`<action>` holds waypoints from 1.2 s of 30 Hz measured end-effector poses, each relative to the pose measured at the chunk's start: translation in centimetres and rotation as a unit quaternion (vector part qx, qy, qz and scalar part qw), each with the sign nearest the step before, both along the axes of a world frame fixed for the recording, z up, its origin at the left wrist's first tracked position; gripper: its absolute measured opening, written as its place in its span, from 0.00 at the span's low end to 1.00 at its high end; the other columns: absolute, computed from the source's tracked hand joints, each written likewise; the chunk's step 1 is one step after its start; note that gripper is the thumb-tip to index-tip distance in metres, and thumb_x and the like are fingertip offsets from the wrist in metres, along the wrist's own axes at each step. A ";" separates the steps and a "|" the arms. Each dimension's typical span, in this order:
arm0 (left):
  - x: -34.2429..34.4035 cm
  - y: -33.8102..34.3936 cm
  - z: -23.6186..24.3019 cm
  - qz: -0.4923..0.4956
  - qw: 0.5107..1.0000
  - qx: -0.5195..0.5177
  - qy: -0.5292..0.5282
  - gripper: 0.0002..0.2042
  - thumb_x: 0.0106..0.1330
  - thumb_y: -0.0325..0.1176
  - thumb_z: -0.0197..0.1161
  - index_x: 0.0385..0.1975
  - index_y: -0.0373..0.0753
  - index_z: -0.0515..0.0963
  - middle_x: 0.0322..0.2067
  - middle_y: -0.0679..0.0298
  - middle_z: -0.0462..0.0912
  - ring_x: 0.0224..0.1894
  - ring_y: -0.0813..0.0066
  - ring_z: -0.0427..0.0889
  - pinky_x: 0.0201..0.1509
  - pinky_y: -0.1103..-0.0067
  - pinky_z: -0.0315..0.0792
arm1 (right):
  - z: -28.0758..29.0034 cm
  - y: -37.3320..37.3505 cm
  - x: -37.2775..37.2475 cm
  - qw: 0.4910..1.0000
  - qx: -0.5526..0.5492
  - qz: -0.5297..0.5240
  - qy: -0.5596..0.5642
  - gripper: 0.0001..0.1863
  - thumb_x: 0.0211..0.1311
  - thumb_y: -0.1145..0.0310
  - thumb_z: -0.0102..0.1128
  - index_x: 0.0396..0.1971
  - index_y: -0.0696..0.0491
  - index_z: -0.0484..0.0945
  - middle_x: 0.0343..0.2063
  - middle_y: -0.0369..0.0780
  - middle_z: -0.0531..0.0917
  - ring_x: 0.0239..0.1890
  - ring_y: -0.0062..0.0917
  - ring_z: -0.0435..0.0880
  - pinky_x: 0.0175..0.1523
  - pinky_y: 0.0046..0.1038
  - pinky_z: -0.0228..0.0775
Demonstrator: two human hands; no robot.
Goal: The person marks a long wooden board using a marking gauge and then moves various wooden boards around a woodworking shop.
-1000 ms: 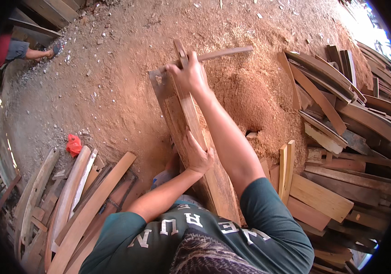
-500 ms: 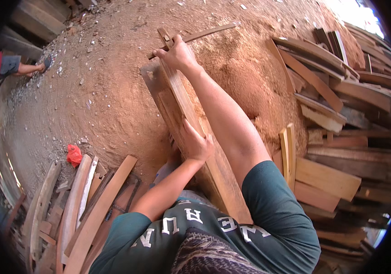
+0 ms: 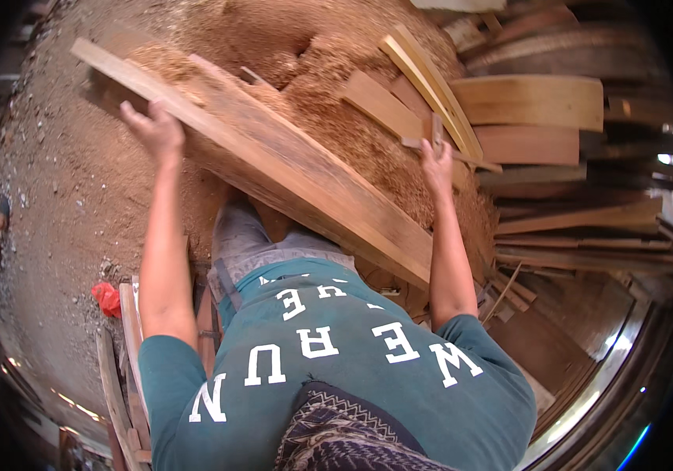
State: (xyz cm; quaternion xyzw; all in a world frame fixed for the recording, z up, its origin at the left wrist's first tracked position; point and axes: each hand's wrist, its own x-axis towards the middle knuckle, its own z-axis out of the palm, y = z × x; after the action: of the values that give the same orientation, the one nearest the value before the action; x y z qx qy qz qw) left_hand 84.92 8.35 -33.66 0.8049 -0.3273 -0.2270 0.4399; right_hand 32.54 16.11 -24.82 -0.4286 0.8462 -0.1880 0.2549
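Observation:
A long, thick wooden plank (image 3: 274,161) slants across in front of my body, from the upper left down to my right forearm. It shows a paler long edge and a darker broad face. At its near edge, toward the upper-left end, my left hand (image 3: 156,133) has its fingers spread; whether they press on the wood I cannot tell. My right hand (image 3: 435,166), beyond the plank on the right, is closed on a cross-shaped wooden tool (image 3: 436,128), a short block with a thin strip across it. My fingers hide part of the tool.
Sawdust (image 3: 352,63) covers the ground behind the plank. Curved and straight boards (image 3: 529,102) are stacked at the right. More wood pieces (image 3: 117,385) and a red crumpled bag (image 3: 106,299) lie at the lower left. Another person's foot (image 3: 3,208) shows at the far left.
My right hand has moved from the plank's far end to the right, carrying the wooden tool. My left hand has moved outward along the plank and opened. The view has turned right.

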 end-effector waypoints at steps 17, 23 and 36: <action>-24.0 27.1 -2.2 -0.079 0.983 0.067 0.150 0.36 0.79 0.47 0.53 0.75 0.26 0.52 0.72 0.37 0.61 0.74 0.49 0.64 0.76 0.65 0.58 | 2.6 34.3 -23.9 0.997 0.034 -0.029 -0.063 0.28 0.72 0.50 0.62 0.62 0.55 0.74 0.51 0.53 0.86 0.57 0.43 0.84 0.61 0.39 0.72; -27.2 31.1 -4.5 -0.150 0.982 0.074 0.084 0.34 0.79 0.45 0.53 0.73 0.23 0.57 0.71 0.35 0.63 0.73 0.47 0.66 0.77 0.64 0.59 | 3.5 44.7 -28.4 0.989 -0.083 -0.118 -0.026 0.29 0.74 0.51 0.61 0.62 0.57 0.73 0.47 0.51 0.86 0.53 0.40 0.84 0.59 0.38 0.73; -15.8 53.2 -18.8 -0.202 0.916 0.335 0.092 0.28 0.77 0.48 0.52 0.66 0.31 0.72 0.62 0.47 0.79 0.61 0.52 0.79 0.61 0.66 0.74 | 2.8 64.9 -30.4 0.959 -0.097 -0.266 -0.002 0.33 0.73 0.51 0.62 0.64 0.64 0.71 0.49 0.54 0.85 0.53 0.41 0.85 0.59 0.39 0.73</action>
State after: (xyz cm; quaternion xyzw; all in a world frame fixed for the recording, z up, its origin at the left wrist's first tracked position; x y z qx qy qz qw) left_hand 69.09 61.55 -52.42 0.7972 -0.3462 -0.4804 0.1177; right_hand 2.13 80.97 -22.02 -0.2099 0.9067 -0.3315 0.1547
